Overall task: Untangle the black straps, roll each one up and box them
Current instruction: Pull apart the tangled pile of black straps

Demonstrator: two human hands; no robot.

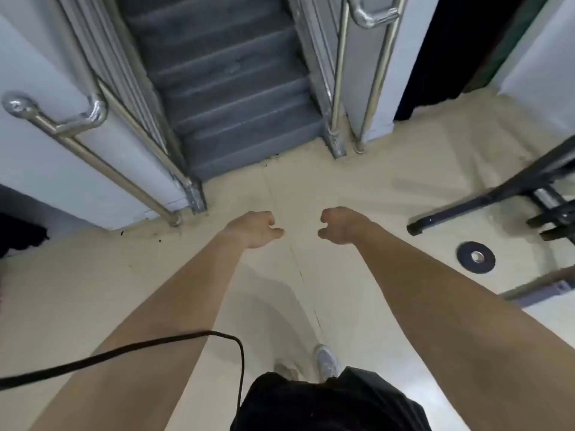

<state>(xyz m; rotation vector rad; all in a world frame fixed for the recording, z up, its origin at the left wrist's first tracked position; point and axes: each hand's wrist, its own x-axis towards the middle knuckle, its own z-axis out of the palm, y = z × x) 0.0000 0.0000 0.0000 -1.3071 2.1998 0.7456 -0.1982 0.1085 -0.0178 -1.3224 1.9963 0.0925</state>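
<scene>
Both my arms stretch forward over a beige floor (357, 181). My left hand (253, 228) and my right hand (340, 225) hang side by side with a small gap between them, fingers curled in loosely, and neither holds anything. No black straps and no box appear in the head view. A thin black cable (124, 349) crosses over my left forearm and drops toward my waist.
A grey staircase (236, 98) with steel handrails (77, 135) rises straight ahead. A black metal frame (497, 194) lies on the floor at right, with a black disc (476, 256) beside it. My shoe (326, 360) shows below.
</scene>
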